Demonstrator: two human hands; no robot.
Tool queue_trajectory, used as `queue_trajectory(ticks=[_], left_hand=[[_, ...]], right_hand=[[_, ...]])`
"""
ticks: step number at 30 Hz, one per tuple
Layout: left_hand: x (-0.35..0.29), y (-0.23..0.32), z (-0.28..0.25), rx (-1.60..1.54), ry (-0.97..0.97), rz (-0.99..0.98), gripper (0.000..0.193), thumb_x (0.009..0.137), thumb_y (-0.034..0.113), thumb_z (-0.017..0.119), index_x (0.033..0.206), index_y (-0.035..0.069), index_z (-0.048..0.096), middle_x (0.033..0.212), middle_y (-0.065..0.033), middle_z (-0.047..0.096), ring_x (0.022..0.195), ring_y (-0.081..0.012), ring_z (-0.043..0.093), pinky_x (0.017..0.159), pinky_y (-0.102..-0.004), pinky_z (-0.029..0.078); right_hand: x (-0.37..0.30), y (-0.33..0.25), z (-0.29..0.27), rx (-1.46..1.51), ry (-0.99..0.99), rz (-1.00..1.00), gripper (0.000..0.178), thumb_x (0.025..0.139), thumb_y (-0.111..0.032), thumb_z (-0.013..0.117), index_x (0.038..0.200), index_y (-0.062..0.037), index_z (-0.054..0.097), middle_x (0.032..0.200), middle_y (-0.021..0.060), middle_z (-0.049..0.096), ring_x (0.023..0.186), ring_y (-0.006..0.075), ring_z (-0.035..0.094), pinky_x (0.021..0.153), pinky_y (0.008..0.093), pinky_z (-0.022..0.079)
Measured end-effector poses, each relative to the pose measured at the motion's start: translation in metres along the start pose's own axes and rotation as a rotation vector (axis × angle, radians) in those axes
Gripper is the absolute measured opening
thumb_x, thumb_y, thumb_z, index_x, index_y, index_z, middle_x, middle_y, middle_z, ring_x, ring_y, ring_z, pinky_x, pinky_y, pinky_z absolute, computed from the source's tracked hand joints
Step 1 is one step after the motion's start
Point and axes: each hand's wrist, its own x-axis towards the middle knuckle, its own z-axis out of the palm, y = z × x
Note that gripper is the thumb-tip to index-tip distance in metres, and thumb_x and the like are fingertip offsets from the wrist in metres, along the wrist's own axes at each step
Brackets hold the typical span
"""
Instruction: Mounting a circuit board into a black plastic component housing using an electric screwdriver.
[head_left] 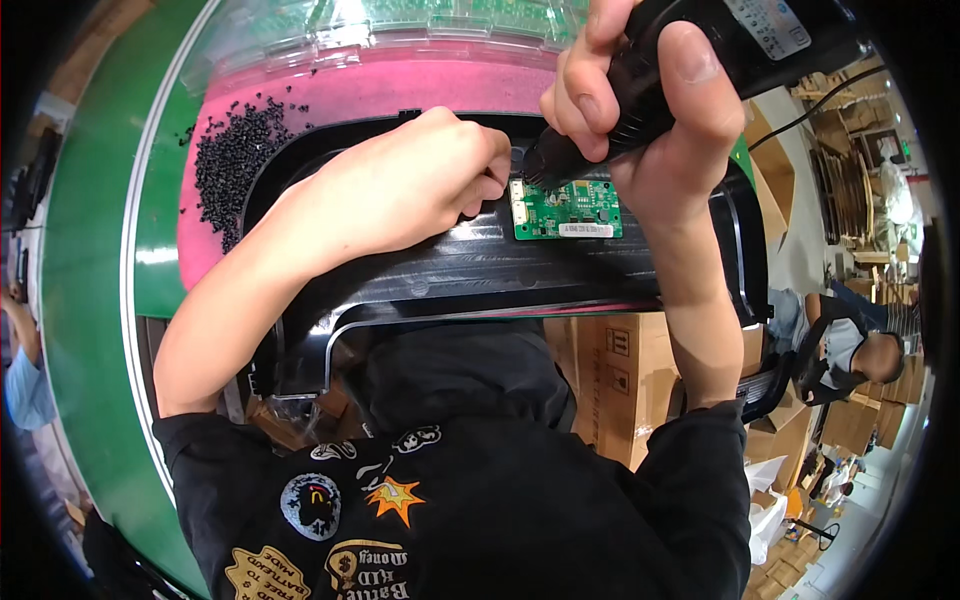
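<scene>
My right hand (675, 160) is wrapped round a black electric screwdriver (765, 68). The tool tilts down to the left, its nose over the upper left part of a green circuit board (565, 222); the tip itself is hidden. That board has white connectors on its left edge and lies inside a long black plastic housing (460, 275). Just left of the board, my left hand (450, 175) is closed with its fingers bent together above the housing. Whatever those fingers pinch, if anything, is out of sight.
Many small black screws (235, 160) lie heaped on a pink mat (410, 85) left of the housing. Clear plastic trays (370, 40) stand behind it. A cable (825, 100) trails right from the screwdriver. Cardboard boxes (615, 375) sit below the bench; other people are at both sides.
</scene>
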Motion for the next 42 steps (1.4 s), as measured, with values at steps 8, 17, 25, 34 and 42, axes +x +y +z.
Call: queue_trajectory(ticks=[8, 17, 25, 34, 42], left_hand=[[0.003, 0.006, -0.006, 0.022, 0.024, -0.074, 0.01, 0.086, 0.001, 0.055, 0.093, -0.005, 0.058, 0.068, -0.0143, 0.06, 0.065, -0.0262, 0.062, 0.063, -0.0351, 0.049], [0.005, 0.0, -0.006, -0.036, 0.008, 0.033, 0.008, 0.086, 0.002, 0.06, 0.09, -0.004, 0.058, 0.07, -0.0128, 0.063, 0.061, -0.0233, 0.062, 0.06, -0.0341, 0.049], [0.008, 0.006, -0.008, -0.144, 0.019, 0.09, 0.011, 0.085, 0.005, 0.063, 0.092, -0.003, 0.059, 0.075, -0.0106, 0.067, 0.064, -0.0189, 0.063, 0.062, -0.0308, 0.051], [0.009, 0.009, -0.003, -0.288, 0.069, 0.216, 0.01, 0.088, 0.005, 0.061, 0.093, -0.003, 0.058, 0.073, -0.0086, 0.063, 0.063, -0.0166, 0.06, 0.061, -0.0292, 0.049], [0.009, 0.013, -0.005, -0.466, 0.003, 0.101, 0.009, 0.092, 0.003, 0.055, 0.091, -0.005, 0.059, 0.074, -0.006, 0.064, 0.067, -0.0123, 0.059, 0.064, -0.0267, 0.05]], right_hand=[[0.019, 0.003, -0.016, 0.139, -0.236, 0.1, 0.026, 0.085, -0.021, 0.06, 0.094, 0.0027, 0.053, 0.058, 0.0098, 0.05, 0.043, 0.016, 0.045, 0.043, 0.027, 0.039], [0.002, 0.01, -0.03, 0.063, -0.189, -0.261, 0.043, 0.092, -0.047, 0.045, 0.103, -0.0056, 0.051, 0.063, 0.0016, 0.047, 0.05, 0.0117, 0.043, 0.057, 0.0294, 0.036], [-0.009, -0.004, -0.035, 0.166, -0.347, -0.451, 0.058, 0.085, -0.057, 0.054, 0.109, -0.0045, 0.051, 0.067, -0.0007, 0.048, 0.052, 0.0102, 0.044, 0.058, 0.0279, 0.036], [-0.024, -0.035, -0.035, 0.16, -0.356, -0.443, 0.056, 0.078, -0.055, 0.063, 0.106, -0.0069, 0.051, 0.068, -0.0025, 0.049, 0.052, 0.009, 0.047, 0.062, 0.0288, 0.039], [-0.023, -0.034, -0.034, 0.237, -0.389, -0.485, 0.054, 0.078, -0.052, 0.066, 0.104, -0.0076, 0.051, 0.065, -0.0036, 0.05, 0.049, 0.007, 0.048, 0.057, 0.0249, 0.039]])
